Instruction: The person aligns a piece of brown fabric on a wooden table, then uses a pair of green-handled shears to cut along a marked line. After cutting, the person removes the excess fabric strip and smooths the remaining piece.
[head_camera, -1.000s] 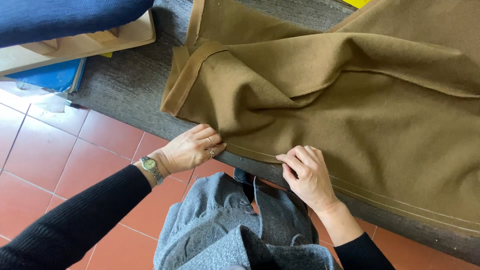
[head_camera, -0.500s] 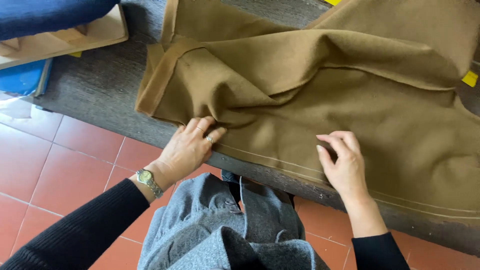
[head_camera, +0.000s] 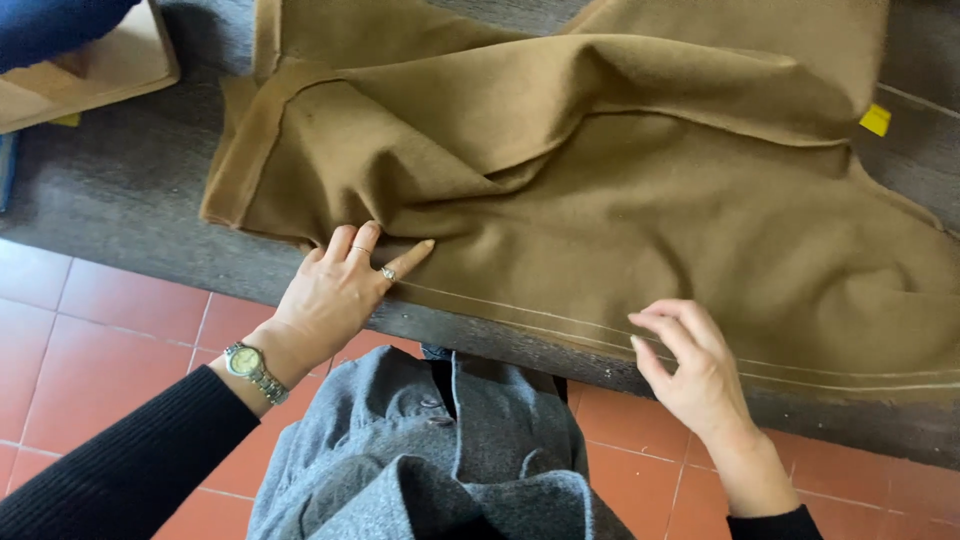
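Both hands work the near edge of the cloth (head_camera: 600, 230): the left hand (head_camera: 340, 290) lies flat and open on it, fingers spread, while the right hand (head_camera: 695, 365) hovers just off the chalked hem line, fingers loosely curled, holding nothing. The cloth lies rumpled across the table (head_camera: 130, 190), its edge at the rim. With only one palm pinning it, the heavy folds could drag it askew or off toward the tiles (head_camera: 60, 330).

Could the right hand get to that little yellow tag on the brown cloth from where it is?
Probably yes. The right hand hovers open at the near edge of the brown cloth; only flat cloth lies between it and the yellow tag, though it means reaching across the table.
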